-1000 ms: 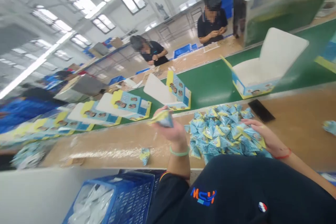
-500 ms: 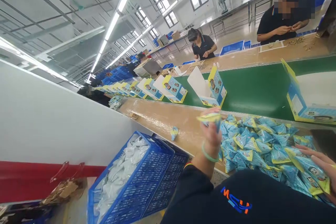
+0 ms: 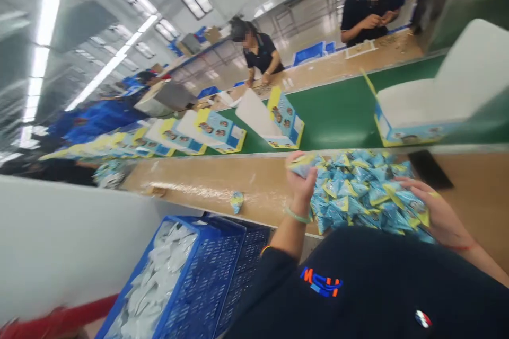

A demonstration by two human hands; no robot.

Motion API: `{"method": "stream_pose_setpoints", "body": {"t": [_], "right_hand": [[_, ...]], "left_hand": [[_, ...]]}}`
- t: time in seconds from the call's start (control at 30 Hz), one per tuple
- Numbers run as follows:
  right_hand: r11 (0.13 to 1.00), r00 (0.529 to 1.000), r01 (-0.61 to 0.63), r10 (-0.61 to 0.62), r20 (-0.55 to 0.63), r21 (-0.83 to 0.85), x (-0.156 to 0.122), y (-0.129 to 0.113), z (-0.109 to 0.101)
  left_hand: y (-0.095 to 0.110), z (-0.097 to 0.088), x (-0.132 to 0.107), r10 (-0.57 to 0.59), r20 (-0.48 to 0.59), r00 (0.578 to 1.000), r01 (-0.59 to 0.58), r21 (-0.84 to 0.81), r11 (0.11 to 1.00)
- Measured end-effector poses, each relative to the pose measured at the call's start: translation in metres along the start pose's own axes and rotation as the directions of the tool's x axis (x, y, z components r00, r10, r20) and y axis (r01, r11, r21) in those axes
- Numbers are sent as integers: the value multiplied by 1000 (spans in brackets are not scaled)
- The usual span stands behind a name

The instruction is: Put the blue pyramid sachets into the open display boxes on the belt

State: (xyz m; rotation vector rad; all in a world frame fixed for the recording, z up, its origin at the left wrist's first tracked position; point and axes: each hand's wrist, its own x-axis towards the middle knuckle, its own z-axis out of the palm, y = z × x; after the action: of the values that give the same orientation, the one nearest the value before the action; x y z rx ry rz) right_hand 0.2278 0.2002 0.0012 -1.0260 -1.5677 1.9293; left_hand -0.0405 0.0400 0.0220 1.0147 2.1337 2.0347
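brown bench (image 3: 266, 183) is running alongside green belt (image 3: 330, 108). packets (image 3: 353, 190) (blue, yellow-edged) are crowding bench in broad heap; dark flat slab (image 3: 429, 168) is lying just beside heap. lone packet (image 3: 237, 202) is resting well apart, near bench's front edge. small brown piece (image 3: 156, 190) is lying farther along, then pale heap (image 3: 109, 174), blurring. on belt, open boxes (image 3: 288, 119) are standing in row, white flaps (image 3: 255, 113) tilting up, far ones blurring together.

Bright windows (image 3: 198, 2), pale wall (image 3: 233, 2)
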Motion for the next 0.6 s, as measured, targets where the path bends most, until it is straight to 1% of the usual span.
{"method": "stream_pose_setpoints", "body": {"t": [0.03,0.07,0.1,0.13,0.2,0.23,0.27,0.33,0.37,0.4,0.47,0.5,0.53,0.57,0.6], "right_hand": [[1000,1000,5,-5,9,15,-1,-3,3],[999,1000,6,-6,2,38,-2,-4,5],[999,1000,2,-1,-13,50,-1,-3,7],[998,1000,-2,4,-27,69,-1,0,8],[994,999,-11,15,-35,109,1,7,9],[990,1000,-13,16,-26,137,1,10,9],[986,1000,-15,17,-11,168,2,13,9],[973,999,-36,31,25,229,2,16,11],[963,998,-53,43,45,263,2,17,12],[952,996,-71,54,67,298,2,17,13],[931,990,-105,63,128,349,1,14,16],[922,984,-121,63,165,369,1,12,18],[910,976,-144,65,208,389,0,10,19],[895,966,-174,73,249,410,-1,7,20],[876,955,-209,88,282,435,-2,4,21]], "left_hand": [[-8,5,-2,11,97,995,-13,29,999],[-17,12,-6,19,191,981,-31,60,998],[-28,19,-10,11,270,963,-39,98,994],[-39,27,-16,-27,349,937,-27,149,988],[-57,43,-28,-126,460,879,4,257,966],[-62,49,-34,-152,492,858,0,295,956],[-65,53,-40,-149,512,846,-23,314,949],[-60,60,-50,-63,542,838,-106,276,955],[-54,63,-55,-1,574,819,-151,217,965],[-46,66,-59,61,622,781,-184,135,973],[-29,74,-66,162,708,688,-201,-29,979],[-22,77,-68,189,728,659,-193,-79,978],[-17,80,-69,194,737,648,-179,-100,979],[-14,82,-68,176,738,652,-156,-97,983],[-13,82,-65,138,730,670,-115,-82,990]]}}
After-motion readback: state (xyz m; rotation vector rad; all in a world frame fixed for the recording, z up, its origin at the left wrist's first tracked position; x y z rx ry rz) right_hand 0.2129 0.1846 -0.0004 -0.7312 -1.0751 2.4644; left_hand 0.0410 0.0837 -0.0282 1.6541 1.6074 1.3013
